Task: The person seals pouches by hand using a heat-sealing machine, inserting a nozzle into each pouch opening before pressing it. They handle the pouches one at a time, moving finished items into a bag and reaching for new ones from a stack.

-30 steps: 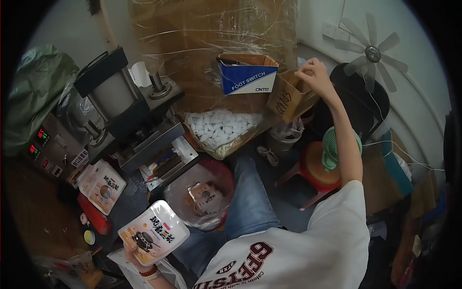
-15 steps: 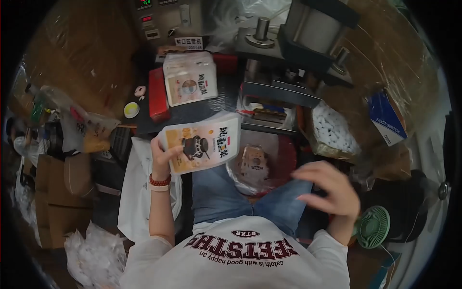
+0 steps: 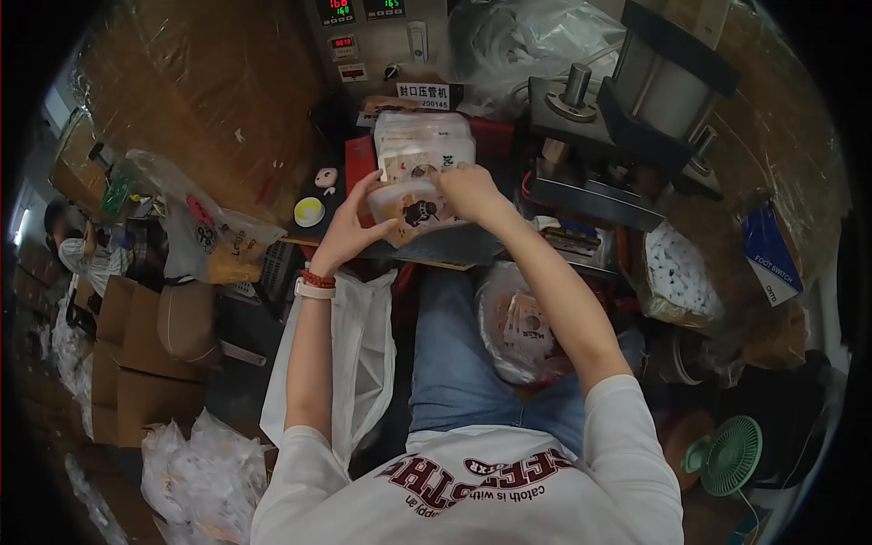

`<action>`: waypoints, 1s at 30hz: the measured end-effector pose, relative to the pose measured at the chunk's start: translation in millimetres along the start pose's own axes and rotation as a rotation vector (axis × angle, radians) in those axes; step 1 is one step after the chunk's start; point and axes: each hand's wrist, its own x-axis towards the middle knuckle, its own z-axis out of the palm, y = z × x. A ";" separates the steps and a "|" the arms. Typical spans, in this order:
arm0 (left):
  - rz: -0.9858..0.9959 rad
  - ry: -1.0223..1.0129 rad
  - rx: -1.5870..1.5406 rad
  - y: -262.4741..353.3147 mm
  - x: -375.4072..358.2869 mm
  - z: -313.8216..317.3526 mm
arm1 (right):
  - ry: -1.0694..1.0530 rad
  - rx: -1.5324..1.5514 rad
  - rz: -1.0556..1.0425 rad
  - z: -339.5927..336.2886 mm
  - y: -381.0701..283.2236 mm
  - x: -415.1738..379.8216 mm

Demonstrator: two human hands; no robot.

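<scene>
Crinkled clear film wraps tall brown cardboard (image 3: 209, 109). The left hand (image 3: 347, 232) has thumb and fingers parted around the left edge of a glossy white-and-orange plastic pouch (image 3: 418, 213), before a stack of similar pouches (image 3: 421, 130) on a dark worktable (image 3: 459, 245). A white label (image 3: 423, 94) reads "封口压管机 200145". The right hand (image 3: 472, 193) curls at the pouch's right side, grip unclear. Rightmost, a blue-and-white cardboard box (image 3: 770, 250) reads "FOOT SWITCH".

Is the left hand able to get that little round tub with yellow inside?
Probably yes: the tub sits close to the left hand with nothing visible between them, though that hand is at the pouch.
</scene>
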 end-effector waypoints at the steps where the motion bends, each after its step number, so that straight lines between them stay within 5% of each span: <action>1: 0.072 0.021 0.138 3.6 9.9 0.7 | 0.007 0.000 0.006 -1.3 1.1 1.9; 5: 0.387 0.053 0.688 24.3 39.3 13.4 | -0.079 0.049 -0.024 -5.0 7.3 -2.2; 7: -0.099 -0.253 0.838 22.1 51.1 22.3 | -0.144 0.049 -0.021 -11.5 11.0 -3.8; 11: -0.155 -0.224 0.837 14.3 52.5 22.3 | 0.054 0.091 0.028 6.8 13.8 -3.8; 17: -0.031 -0.258 1.008 -5.4 51.6 48.4 | 0.363 0.205 0.000 48.6 26.9 -14.9; 20: 0.369 0.101 1.573 -37.8 27.8 77.7 | 0.623 0.032 -0.008 79.2 17.2 -34.7; 24: 0.468 0.166 1.435 -45.8 40.0 64.8 | 0.612 0.036 0.083 79.8 6.4 -27.1; 26: 0.118 -0.233 1.135 -26.3 63.4 41.0 | 0.328 -0.016 0.215 55.8 5.4 -12.0; 30: 0.217 -0.122 1.100 -47.7 87.2 32.7 | 0.680 0.011 0.198 51.7 -17.6 -24.4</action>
